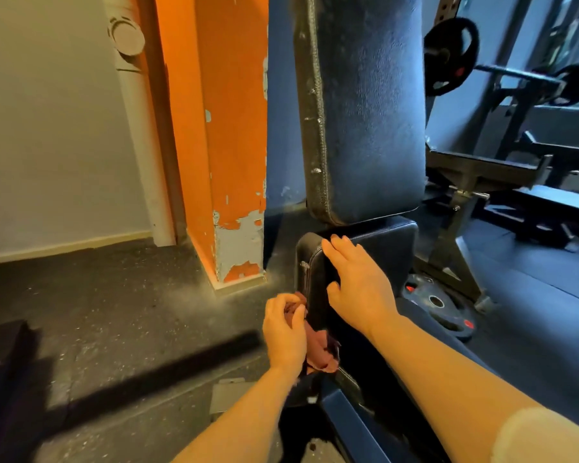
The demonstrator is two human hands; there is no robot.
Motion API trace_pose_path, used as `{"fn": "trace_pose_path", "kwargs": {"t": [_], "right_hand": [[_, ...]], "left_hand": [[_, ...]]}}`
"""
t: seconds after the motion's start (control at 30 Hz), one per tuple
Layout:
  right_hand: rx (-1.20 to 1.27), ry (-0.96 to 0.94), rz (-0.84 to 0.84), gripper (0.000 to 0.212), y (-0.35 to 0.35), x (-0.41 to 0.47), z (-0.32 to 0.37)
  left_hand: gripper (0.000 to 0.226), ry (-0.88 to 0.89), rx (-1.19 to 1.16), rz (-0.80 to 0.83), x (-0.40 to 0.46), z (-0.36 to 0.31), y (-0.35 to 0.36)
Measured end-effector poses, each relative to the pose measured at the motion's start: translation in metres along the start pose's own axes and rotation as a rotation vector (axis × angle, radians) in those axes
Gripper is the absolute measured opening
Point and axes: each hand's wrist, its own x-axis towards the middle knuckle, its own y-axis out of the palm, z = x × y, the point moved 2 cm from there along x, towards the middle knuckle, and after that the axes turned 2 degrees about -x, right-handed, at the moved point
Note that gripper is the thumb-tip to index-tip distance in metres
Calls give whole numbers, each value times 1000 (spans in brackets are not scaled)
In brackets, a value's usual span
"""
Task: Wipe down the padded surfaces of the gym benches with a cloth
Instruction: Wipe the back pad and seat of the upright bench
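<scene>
Cloth (pixel 320 349), dark red, bunched in the left hand (pixel 283 332), fingers curled round it, against the left side edge of the seat pad (pixel 386 248). Right hand (pixel 356 284) flat on the seat pad, fingers straight, thumb spread. Behind it the back pad (pixel 365 105) stands upright, dusty and scuffed. Weight plates (pixel 440 307) lie on the floor at right. Orange pillar (pixel 228 128) left; barbell rack (pixel 515 81) beyond.

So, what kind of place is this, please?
Most likely a gym. A padded bench with an upright backrest stands in front, a loaded barbell rests on a rack at the right, and a weight plate lies on the rubber floor.
</scene>
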Motion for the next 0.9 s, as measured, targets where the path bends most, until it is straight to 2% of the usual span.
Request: {"fn": "trace_pose_path", "kwargs": {"t": [0.07, 0.13, 0.2, 0.27, 0.33, 0.4, 0.53, 0.6, 0.67, 0.77, 0.83, 0.9], "right_hand": [[3, 7, 4, 69, 2, 0, -1], [-11, 1, 15, 67, 0, 2, -3], [-25, 3, 31, 65, -4, 4, -4], [-24, 17, 31, 64, -5, 6, -2], [-17, 33, 27, 62, -5, 8, 0], [-12, 60, 40, 63, -6, 8, 3], [-20, 111, 61, 62, -9, 5, 7], [-15, 126, 64, 62, -9, 5, 9], [-17, 117, 59, 63, -8, 5, 10], [-21, 86, 36, 57, -8, 6, 10], [-14, 84, 30, 55, -9, 6, 11], [-13, 105, 61, 61, -9, 5, 11]], "left_hand": [[35, -61, -9, 0, -15, 17, -8], [32, -11, -51, -74, -1, -3, -11], [26, 116, -67, -83, 28, -42, -11], [26, 279, -80, 6, 48, -73, -3], [22, 364, -53, 68, 47, -77, 9], [21, 309, -57, 35, 33, -57, 13], [28, -27, -47, 54, 6, -1, -2], [21, -89, -40, 12, 13, 2, -6], [21, 55, -57, -39, 34, -27, -6], [20, 322, -74, 32, 54, -74, 4], [19, 373, -55, 45, 52, -75, 11], [21, 311, -55, 24, 44, -59, 11]]}}
